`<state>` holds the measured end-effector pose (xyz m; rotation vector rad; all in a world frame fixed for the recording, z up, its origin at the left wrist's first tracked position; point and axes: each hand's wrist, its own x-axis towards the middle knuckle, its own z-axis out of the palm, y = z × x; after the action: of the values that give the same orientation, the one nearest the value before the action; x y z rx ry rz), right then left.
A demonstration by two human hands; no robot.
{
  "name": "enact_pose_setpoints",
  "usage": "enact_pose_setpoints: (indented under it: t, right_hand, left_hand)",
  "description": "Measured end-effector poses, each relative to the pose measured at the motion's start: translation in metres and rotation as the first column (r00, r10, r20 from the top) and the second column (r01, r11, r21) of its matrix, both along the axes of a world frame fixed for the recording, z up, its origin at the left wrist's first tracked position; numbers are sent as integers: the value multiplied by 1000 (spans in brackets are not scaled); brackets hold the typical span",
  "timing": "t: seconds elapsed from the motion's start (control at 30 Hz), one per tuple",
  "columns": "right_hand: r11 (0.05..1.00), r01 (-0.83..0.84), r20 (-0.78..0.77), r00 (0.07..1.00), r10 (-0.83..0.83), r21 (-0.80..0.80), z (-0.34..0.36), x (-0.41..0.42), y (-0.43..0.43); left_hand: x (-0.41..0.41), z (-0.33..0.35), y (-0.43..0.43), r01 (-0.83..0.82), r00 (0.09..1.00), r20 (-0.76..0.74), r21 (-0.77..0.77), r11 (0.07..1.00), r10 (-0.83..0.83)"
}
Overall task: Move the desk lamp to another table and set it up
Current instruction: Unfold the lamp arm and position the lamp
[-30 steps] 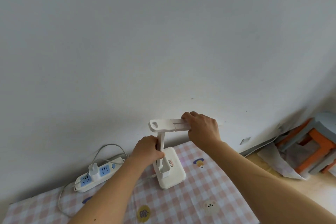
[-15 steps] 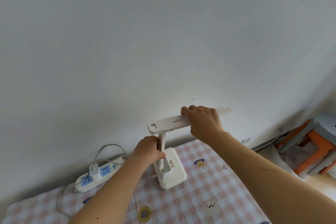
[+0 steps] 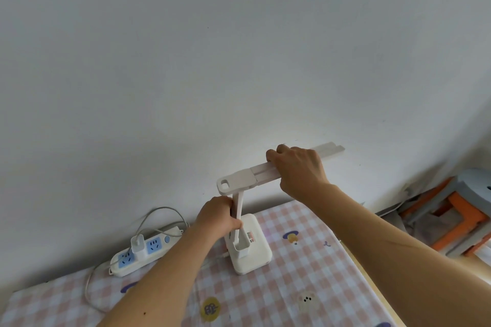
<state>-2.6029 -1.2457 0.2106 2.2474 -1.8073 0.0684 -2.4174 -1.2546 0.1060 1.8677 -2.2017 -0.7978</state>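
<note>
I have the lamp [image 3: 248,244] standing near the back edge of the desk [image 3: 305,281], close to the wall [image 3: 239,61], with its base flat on the checked cloth. My left hand [image 3: 219,216] is closed around the thin upright post, and my right hand [image 3: 299,171] is wrapped over the long head bar, which juts out to the right past the desk's right edge.

I judge the lamp light, all white plastic, stiff in its parts but jointed where bar meets post. The bar looks like 2 sliding sections, so a pull on it may lengthen it rather than lift anything. The post is slim and smooth; I would take the weight there or under the base, which seems the heaviest part, and use the bar only to steady or aim.

A power strip [image 3: 144,249] lies by the back edge to the left, a white plug [image 3: 138,245] seated in it, its cord [image 3: 159,216] looping behind. Whether that cord feeds the lamp I cannot tell.

The cloth looks slick and could let the base slide. Off the right edge, stools [image 3: 457,210] stand on the floor.
</note>
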Motion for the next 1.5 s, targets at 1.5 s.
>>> enact_pose_setpoints:
  t: [1.5]
  right_hand:
    - [746,-111,115,992,46,657,-232,-5,-12]
  left_hand:
    - [14,2,5,-60,968,-234,116,991,86]
